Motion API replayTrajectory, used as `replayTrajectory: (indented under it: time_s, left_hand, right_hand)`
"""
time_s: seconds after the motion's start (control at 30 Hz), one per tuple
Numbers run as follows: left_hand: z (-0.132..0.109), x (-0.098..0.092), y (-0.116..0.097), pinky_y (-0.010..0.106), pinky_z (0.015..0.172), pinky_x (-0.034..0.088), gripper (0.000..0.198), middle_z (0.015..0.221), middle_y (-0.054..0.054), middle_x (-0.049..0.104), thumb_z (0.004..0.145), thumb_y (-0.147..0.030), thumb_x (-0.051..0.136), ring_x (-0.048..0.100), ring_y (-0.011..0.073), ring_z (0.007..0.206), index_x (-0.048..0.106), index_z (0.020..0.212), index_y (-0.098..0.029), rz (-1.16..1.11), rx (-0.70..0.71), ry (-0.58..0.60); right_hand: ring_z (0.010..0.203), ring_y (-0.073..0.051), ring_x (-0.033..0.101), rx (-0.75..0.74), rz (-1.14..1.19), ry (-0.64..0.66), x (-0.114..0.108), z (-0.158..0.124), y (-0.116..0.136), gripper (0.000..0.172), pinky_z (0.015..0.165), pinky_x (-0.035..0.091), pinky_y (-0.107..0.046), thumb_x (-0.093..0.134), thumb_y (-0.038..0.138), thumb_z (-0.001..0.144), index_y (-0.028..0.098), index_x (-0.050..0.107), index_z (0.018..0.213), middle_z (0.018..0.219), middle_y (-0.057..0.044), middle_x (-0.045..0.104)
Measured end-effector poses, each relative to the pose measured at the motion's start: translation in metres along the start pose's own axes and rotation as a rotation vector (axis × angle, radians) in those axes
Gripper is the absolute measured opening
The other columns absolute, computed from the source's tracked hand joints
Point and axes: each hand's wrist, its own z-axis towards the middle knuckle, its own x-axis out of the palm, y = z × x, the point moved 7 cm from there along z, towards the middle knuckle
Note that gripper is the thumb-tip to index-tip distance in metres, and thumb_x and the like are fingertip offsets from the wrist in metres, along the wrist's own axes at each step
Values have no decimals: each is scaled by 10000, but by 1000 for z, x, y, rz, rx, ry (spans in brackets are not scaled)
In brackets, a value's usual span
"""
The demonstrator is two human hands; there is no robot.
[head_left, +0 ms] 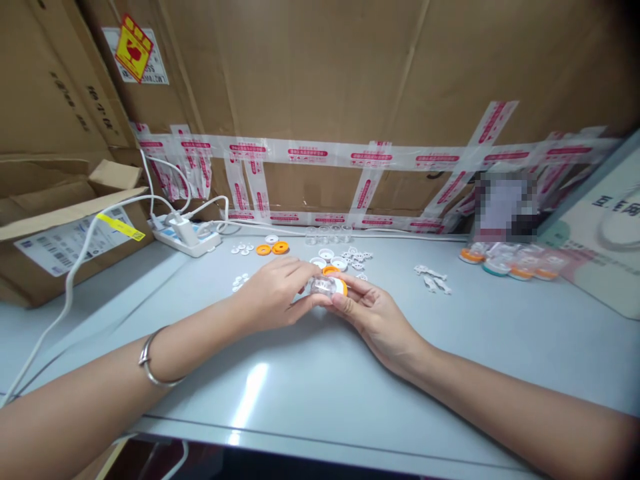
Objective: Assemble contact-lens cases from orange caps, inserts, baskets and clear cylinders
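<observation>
My left hand and my right hand meet at the middle of the grey table. Together they pinch a small clear plastic case with an orange ring, the left fingers on its left side, the right fingers on its right side. Just behind the hands lie orange rings, white caps and small white plastic bits. A silver bangle sits on my left wrist.
A white power strip with cables lies at the back left beside a cardboard box. Finished cases with orange and teal rings sit at the back right. White clips lie to the right. Taped cardboard forms the back wall.
</observation>
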Motion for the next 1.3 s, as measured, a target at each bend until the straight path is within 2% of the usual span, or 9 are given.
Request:
replayTrajectory:
  time_s: [0.23,0.4,0.53,0.63,0.73,0.87,1.07,1.2,1.3]
  left_hand:
    - [-2,7,13,219,508,358,370,558,-15,515,833,-498,494,472,118,517,561,769,-140,-90,-148,144]
    - [1,8,18,272,734,431,242,937,67,630,860,-323,523,562,169,834,543,1036,-158,-281,-149,196]
    - [3,7,19,287,801,430,230,1004,67,623,859,-211,519,559,173,919,543,1086,-183,-414,-133,217]
    - [3,10,21,293,832,428,310,1098,72,613,860,-216,523,554,176,977,521,1169,-199,-521,-167,192]
    - [0,15,26,291,835,434,382,1240,73,550,881,-265,492,523,183,1069,463,1260,-227,-679,-296,132]
    - [-3,22,31,299,860,439,354,1114,69,601,910,-290,424,551,160,1008,466,1251,-205,-907,-458,48]
    - [-6,33,37,318,855,440,298,1078,85,592,842,-280,548,552,175,979,539,1114,-158,-1011,-597,15]
    - [-8,36,38,320,852,452,258,1030,80,608,825,-263,574,572,172,949,553,1054,-146,-1081,-610,-3]
    - [-7,33,34,324,875,453,315,1066,79,606,842,-260,556,569,178,994,529,1144,-174,-1110,-566,33]
  right_hand:
    - [913,-167,632,11,-19,1,0,1,-5,440,949,416,-364,746,257,653,199,633,1073,991,-34,694]
    - [831,-119,642,39,8,42,4,1,-1,298,890,470,-295,709,285,704,176,674,979,904,-22,702]
    - [780,-101,654,100,66,90,8,0,-4,223,820,500,-234,678,303,744,160,684,915,862,-26,702]
    - [756,-92,662,148,139,98,9,0,-7,185,786,510,-199,642,319,782,152,679,851,822,-29,703]
    - [750,-96,668,218,216,71,6,0,-11,212,753,521,-186,609,346,808,144,669,831,785,-45,706]
    - [808,-116,674,228,250,47,3,1,-10,297,779,521,-203,584,389,818,120,651,927,871,-94,713]
    - [851,-138,681,251,276,77,7,1,-13,342,805,522,-221,549,414,834,110,631,968,898,-120,716]
    - [866,-147,681,267,286,93,9,0,-14,345,807,526,-229,514,404,859,101,621,984,907,-130,715]
    - [908,-153,670,278,279,122,11,-1,-12,330,842,511,-243,493,379,878,96,617,994,926,-135,709]
